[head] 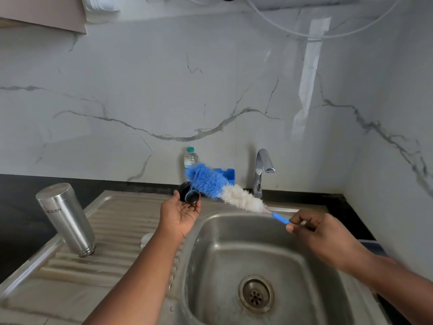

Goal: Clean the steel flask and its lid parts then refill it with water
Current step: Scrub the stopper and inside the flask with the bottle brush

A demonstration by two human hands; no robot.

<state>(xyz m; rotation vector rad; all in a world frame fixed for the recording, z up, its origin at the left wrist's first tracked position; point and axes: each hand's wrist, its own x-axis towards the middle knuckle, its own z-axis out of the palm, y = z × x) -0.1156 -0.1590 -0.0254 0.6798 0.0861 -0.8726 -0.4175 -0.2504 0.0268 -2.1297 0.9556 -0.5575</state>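
**Over the sink: lid part in my left hand, brush in my right**

At the far left, the black worktop (21, 207) runs along the marble wall, and the ribbed steel draining board (112, 249) sits set into it. On that board I see the steel flask (65, 219) standing mouth-down, tilted a little in this wide view, its base uppermost and some lettering on its side that I cannot read. A small pale round thing (146, 239) lies on the board just beside my left forearm; I cannot tell what it is.

Moving right, my left hand (181, 214) is raised palm-up above the seam between board and basin. Its fingers (195, 206) are loosely curled under a dark, round lid part (189, 194), cradling it near the fingertips with the thumb at its left edge.

Touching that lid part is the blue end of the bottle brush (220, 187), whose bristles turn white toward the handle. Behind it a clear water bottle (191, 158) with a green cap stands against the wall, next to a blue holder (227, 173).

Further right, the tap (261, 170) rises behind the sink basin (304, 266), with the drain (256, 294) at its bottom. My right hand (321, 233) hovers over the basin's back rim, pinching the brush's thin blue handle between thumb and curled fingers.
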